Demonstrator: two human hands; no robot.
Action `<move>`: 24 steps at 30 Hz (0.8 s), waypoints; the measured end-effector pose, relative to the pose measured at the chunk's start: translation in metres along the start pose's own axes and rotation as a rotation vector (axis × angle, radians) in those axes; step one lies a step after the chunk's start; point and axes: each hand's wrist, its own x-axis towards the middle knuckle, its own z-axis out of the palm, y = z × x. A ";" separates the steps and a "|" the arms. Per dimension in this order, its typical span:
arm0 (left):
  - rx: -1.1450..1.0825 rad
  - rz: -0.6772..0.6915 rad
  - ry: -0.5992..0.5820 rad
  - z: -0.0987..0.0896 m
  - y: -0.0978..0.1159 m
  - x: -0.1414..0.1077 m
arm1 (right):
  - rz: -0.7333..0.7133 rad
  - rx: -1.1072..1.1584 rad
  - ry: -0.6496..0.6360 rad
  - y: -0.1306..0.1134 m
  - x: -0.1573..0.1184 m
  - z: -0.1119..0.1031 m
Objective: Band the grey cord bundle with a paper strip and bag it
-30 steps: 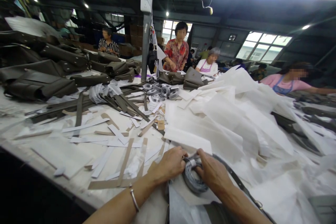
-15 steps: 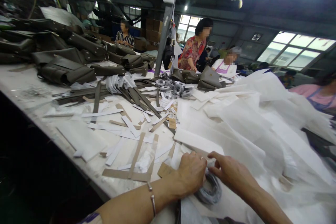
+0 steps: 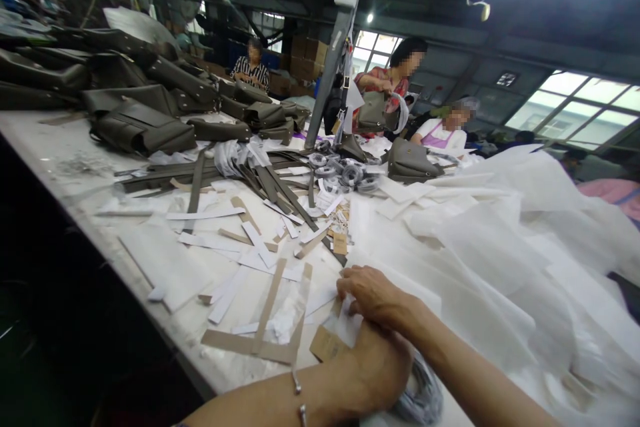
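Bare left hand (image 3: 384, 365) partly covers grey, plastic-wrapped, ring-shaped coil (image 3: 427, 395); grip hidden, cannot tell. Bare right hand (image 3: 374, 293) overlaps it, fingers curled; hold unclear.

The fingers of the left hand (image 3: 384, 368) are hidden behind the wrist and the right hand (image 3: 371, 292), so whether they grip anything is hard to tell. That same hand covers part of the grey coil (image 3: 429, 395). Print on the small brown tag (image 3: 340, 244) is too tiny to read. The right edge cuts off a pink-clad person (image 3: 606, 192), who looks blurred.
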 end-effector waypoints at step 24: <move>0.306 0.124 -0.034 -0.033 0.006 -0.011 | 0.109 1.087 0.703 0.009 -0.007 -0.019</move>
